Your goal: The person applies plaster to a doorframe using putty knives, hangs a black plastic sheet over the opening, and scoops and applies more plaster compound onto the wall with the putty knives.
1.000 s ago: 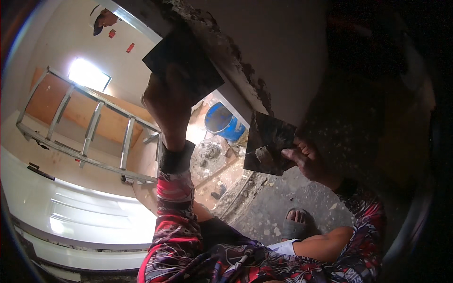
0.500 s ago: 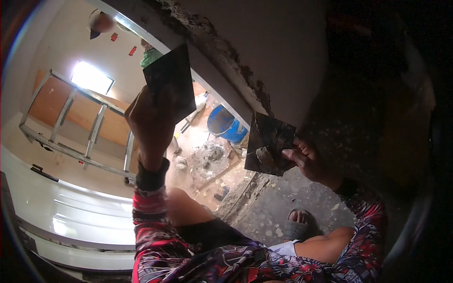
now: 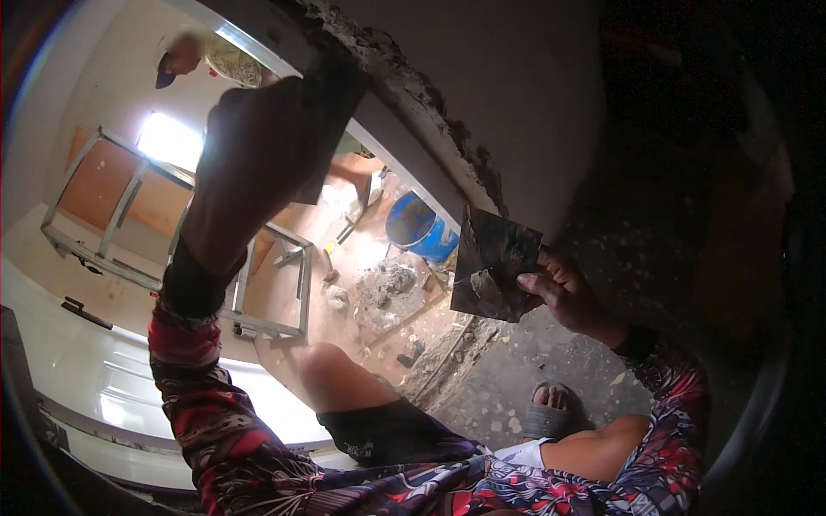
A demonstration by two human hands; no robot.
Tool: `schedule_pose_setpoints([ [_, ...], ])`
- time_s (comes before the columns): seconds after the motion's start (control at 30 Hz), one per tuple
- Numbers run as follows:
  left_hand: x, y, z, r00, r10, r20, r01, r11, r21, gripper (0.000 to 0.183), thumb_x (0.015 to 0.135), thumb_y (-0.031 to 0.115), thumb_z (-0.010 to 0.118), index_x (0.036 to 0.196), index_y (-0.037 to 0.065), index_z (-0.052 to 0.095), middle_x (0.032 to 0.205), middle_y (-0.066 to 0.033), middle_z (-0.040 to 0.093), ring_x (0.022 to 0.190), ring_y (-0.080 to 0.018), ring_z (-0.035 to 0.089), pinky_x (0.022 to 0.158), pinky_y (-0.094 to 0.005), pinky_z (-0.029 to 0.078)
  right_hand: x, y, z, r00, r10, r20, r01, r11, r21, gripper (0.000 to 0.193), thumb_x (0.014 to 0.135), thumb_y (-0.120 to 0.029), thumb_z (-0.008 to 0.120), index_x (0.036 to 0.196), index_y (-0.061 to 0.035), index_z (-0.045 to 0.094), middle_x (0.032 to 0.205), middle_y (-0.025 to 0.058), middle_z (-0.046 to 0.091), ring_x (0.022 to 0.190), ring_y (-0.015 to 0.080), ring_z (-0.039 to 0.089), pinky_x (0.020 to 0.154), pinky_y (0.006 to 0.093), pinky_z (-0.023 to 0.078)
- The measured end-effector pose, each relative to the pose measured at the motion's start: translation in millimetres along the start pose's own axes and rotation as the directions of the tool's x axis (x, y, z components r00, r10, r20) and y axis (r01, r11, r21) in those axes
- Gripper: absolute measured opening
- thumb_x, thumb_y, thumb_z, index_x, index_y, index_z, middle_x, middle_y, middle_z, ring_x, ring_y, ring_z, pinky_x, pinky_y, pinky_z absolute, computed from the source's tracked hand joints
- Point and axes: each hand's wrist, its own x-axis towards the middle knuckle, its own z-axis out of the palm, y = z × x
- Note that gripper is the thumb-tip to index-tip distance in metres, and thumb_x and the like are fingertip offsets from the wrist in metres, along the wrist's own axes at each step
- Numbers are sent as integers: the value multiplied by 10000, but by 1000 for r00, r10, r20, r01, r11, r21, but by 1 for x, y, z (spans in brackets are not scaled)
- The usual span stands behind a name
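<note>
My left hand (image 3: pixel 254 159) is raised and closed round a dark flat rectangular plate (image 3: pixel 331 120), like a plasterer's spreader. Its far end lies against or just in front of the rough band of mortar (image 3: pixel 413 82) beside a pale frame; shadow hides whether they touch. Lower and to the right, my right hand (image 3: pixel 564 288) pinches the edge of a dark square plate (image 3: pixel 495 245). Grey mortar smears and a small lump (image 3: pixel 483 282) lie on that plate's face.
Through the opening, a blue bucket (image 3: pixel 422 228) and a mortar heap (image 3: pixel 387 288) sit on the floor. A metal ladder (image 3: pixel 120 211) and a white panelled door (image 3: pixel 155 378) are to the left. Another person (image 3: pixel 179 60) is at upper left. A smooth wall (image 3: pixel 525 95) rises ahead.
My left hand has swung up and leftward with its plate, which now tilts against the dark wall edge. The right hand and its plate have barely moved. The other person has shifted.
</note>
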Motion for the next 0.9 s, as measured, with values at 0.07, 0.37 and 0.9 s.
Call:
schedule_pose_setpoints([
  [0.07, 9, -3, -16, 996, 77, 36, -77, 997, 0, 321, 793, 134, 698, 1093, 90, 593, 688, -46, 557, 598, -156, 620, 461, -320, 465, -1, 0, -1, 999, -44, 2, 44, 999, -23, 376, 945, -139, 505, 1310, -50, 527, 1153, 69, 637, 993, 132, 639, 789, 302, 592],
  [0.37, 12, -84, -36, 948, -107, 298, -24, 915, 403, 336, 783, 145, 784, 1055, 16, 632, 955, -146, 690, 857, -263, 690, 795, -390, 577, 0, 5, -5, 999, -46, -16, 44, 993, -105, 374, 953, -176, 510, 1295, -25, 510, 1129, 104, 629, 965, 157, 658, 756, 313, 606],
  [0.9, 1, -56, -55, 938, 307, 162, -335, 924, 183, 417, 642, 102, 862, 990, 5, 652, 900, -163, 692, 716, -268, 689, 676, -332, 582, -2, -2, -5, 998, -44, -47, 43, 999, -14, 364, 909, -188, 547, 1212, 11, 525, 1027, 103, 637, 874, 161, 657, 673, 308, 588],
])
